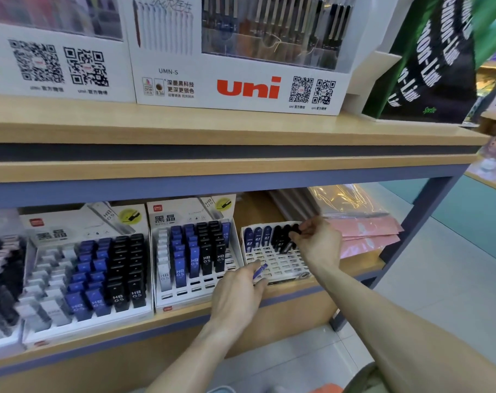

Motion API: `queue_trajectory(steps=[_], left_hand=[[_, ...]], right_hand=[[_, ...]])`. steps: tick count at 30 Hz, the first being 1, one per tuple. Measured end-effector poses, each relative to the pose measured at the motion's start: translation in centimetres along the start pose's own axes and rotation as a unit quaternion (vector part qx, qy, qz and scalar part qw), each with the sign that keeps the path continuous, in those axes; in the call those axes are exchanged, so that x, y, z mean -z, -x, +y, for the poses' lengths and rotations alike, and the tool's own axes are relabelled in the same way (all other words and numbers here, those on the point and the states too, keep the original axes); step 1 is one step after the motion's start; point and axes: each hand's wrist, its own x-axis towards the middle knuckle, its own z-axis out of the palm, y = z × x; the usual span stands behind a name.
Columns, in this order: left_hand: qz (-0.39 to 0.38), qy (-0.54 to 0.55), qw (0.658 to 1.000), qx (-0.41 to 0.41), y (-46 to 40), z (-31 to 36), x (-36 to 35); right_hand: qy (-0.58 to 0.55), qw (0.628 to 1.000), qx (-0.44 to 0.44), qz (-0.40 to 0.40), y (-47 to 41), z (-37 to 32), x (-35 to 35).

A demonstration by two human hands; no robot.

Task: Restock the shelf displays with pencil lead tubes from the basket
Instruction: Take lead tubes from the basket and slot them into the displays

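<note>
Right hand (317,245) pinches a black lead tube (293,236) at the back row of the nearly empty white display tray (280,265); it should drop upright into a free slot. Left hand (241,296), at the tray's front-left corner, grips a blue lead tube (260,270), best seated beside the tray's blue row; basket not identifiable.

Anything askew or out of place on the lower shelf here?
The rightmost display tray sits turned at an angle to its neighbours, and only its back row holds tubes. Otherwise nothing stands out: no spill or damage shows.
</note>
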Motion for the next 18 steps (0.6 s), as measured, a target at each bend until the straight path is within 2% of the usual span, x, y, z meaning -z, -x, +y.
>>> queue_trajectory(steps=[6, 18], left_hand=[[0.009, -0.083, 0.996, -0.009, 0.2, -0.4, -0.6], [0.017, -0.063, 0.998, 0.001, 0.0, -0.4, -1.0]], right_hand=[[0.028, 0.999, 0.012, -0.011, 0.2, 0.3, -0.3], [0.108, 0.985, 0.132, -0.026, 0.5, 0.3, -1.1]])
